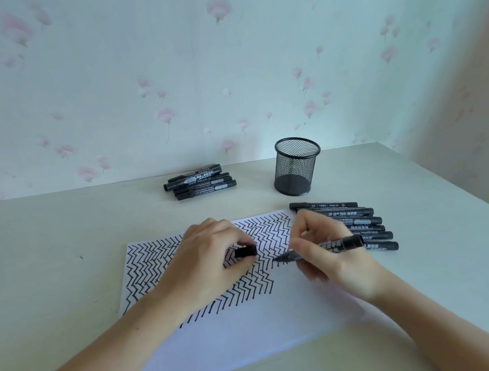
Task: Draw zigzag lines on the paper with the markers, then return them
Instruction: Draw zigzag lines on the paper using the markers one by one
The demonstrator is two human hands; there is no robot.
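Both hands work over a white sheet of paper point(239, 335) on a pale table point(48, 268). Nearest the viewer, the lower part of the sheet, under the forearms, is bare; rows of black zigzag lines point(146, 266) cover its upper part, beneath and to the left of the left hand.

On the paper's right side, the right hand point(326, 249) pinches a black marker point(323, 248) between thumb and fingers, the other fingers curled under. The marker lies nearly level, its tip pointing left toward the left hand and at or just above the paper, its rear end sticking out past the knuckles to the right. Whether the tip touches the sheet cannot be told.

Opposite it, the left hand point(215, 259) rests on the drawn lines with its fingers curled round a short black marker cap point(245, 251), whose end points toward the marker's tip; cap and tip are near but apart.

Just beyond and to the right of the right hand, a row of black markers point(372, 225) lies side by side on the table, off the paper's edge. Farther back from that hand stands an upright black mesh pen holder point(296, 167). Beyond the left hand, well apart from it, a smaller bunch of markers point(200, 181) lies near the table's far edge, left of the holder. Behind the table is a wall point(223, 65) papered with pink flowers.
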